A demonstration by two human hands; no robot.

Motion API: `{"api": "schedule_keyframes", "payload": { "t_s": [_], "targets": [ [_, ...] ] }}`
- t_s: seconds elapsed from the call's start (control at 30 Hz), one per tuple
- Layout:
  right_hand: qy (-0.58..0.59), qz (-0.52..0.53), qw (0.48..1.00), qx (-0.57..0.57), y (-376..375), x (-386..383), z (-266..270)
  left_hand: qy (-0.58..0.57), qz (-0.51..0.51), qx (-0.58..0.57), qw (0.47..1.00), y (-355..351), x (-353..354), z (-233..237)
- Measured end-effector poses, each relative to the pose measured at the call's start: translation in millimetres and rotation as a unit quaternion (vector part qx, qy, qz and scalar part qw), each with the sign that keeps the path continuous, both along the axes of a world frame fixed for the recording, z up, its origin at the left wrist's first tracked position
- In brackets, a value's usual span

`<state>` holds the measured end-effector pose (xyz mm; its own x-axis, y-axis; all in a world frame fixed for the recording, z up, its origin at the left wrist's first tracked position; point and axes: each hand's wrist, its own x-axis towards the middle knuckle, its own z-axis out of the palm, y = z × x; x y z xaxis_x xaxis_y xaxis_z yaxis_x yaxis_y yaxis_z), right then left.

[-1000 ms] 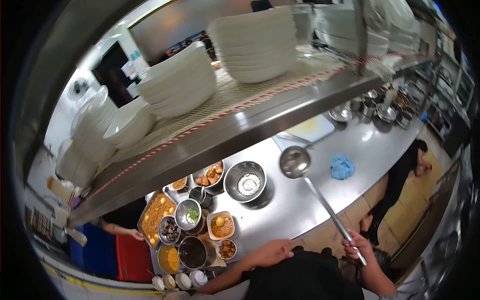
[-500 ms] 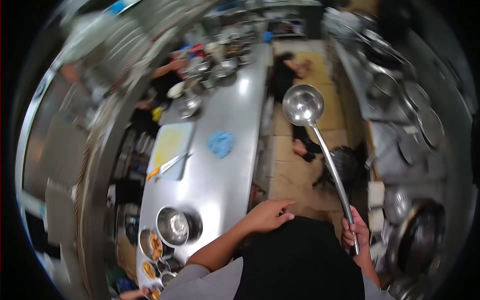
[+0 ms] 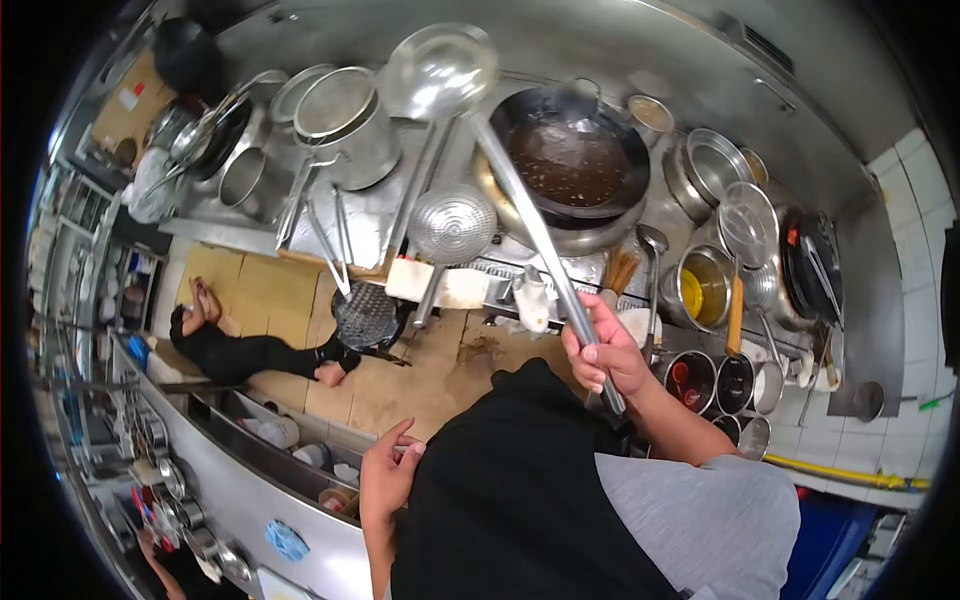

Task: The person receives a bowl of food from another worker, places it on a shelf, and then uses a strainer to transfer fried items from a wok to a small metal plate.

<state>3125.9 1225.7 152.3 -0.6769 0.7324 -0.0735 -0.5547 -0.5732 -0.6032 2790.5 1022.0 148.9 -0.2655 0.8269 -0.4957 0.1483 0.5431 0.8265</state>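
Note:
My right hand (image 3: 612,352) is wrapped round the lower handle of a long metal ladle (image 3: 535,225). The ladle's round bowl points up and away from me, above the stove area, and looks slightly blurred. Beyond the handle, a black wok (image 3: 570,165) holds dark brown liquid with bits in it. A perforated skimmer (image 3: 452,223) lies to the left of the ladle's shaft. Down beside my black apron, my left hand (image 3: 388,470) is open and holds nothing, its thumb and index finger apart.
A large pot (image 3: 350,130) stands left of the wok. At right are a pot of yellow liquid (image 3: 702,285), strainers and several sauce containers. A person in black (image 3: 250,355) is down on the floor at left, near a dark stool (image 3: 365,315). A steel counter (image 3: 220,470) runs behind.
My view has swung right, from the long steel counter and the aisle to the stove with the wok. The ladle stays in my right hand; my left hand stays free.

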Motion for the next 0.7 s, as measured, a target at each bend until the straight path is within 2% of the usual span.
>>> {"api": "schedule_keyframes", "payload": {
  "t_s": [0.07, 0.1, 0.17, 0.27, 0.37, 0.43, 0.5, 0.53, 0.6, 0.63, 0.7],
  "targets": [
    [-0.025, -0.116, 0.992, 0.04, 8.5, 15.8, 2.8, -0.017, -0.009, -0.013, 1.0, 16.9, 10.7, 2.1],
    [-0.026, -0.122, 0.991, 0.042, 13.9, 24.6, 4.1, -0.005, -0.036, -0.024, 0.999, 23.6, 15.6, 5.8],
    [-0.126, -0.264, 0.953, 0.08, 28.8, 36.9, 2.8, 0.01, -0.062, -0.03, 0.998, 35.4, 25.3, -1.2],
    [-0.243, -0.37, 0.89, 0.108, 42.0, 63.4, -25.8, -0.006, -0.061, -0.002, 0.998, 38.8, 40.1, -20.6],
    [-0.392, -0.432, 0.807, 0.084, 47.7, 86.3, -73.9, -0.024, -0.043, 0.014, 0.999, 45.6, 43.0, -25.8],
    [-0.471, -0.47, 0.736, 0.124, 50.6, 105.3, -154.2, -0.019, -0.054, 0.03, 0.998, 39.7, 35.9, -26.9],
    [-0.624, -0.458, 0.616, 0.147, 39.3, 111.4, -184.7, 0.006, -0.066, 0.025, 0.997, 39.7, 27.5, -21.2],
    [-0.626, -0.456, 0.615, 0.145, 28.1, 111.6, -191.1, 0.03, -0.08, 0.014, 0.996, 37.2, 23.6, -17.1],
    [-0.737, -0.374, 0.553, 0.102, 12.5, 104.9, -192.1, 0.062, -0.096, 0.006, 0.993, 33.9, 18.5, -4.8],
    [-0.739, -0.371, 0.553, 0.103, 8.4, 107.6, -207.7, 0.097, -0.111, 0.0, 0.989, 29.5, 14.9, -1.5],
    [-0.776, -0.362, 0.494, 0.148, -4.8, 114.0, -234.1, 0.075, -0.082, 0.004, 0.994, 11.7, 5.5, -9.0]
  ]
}}
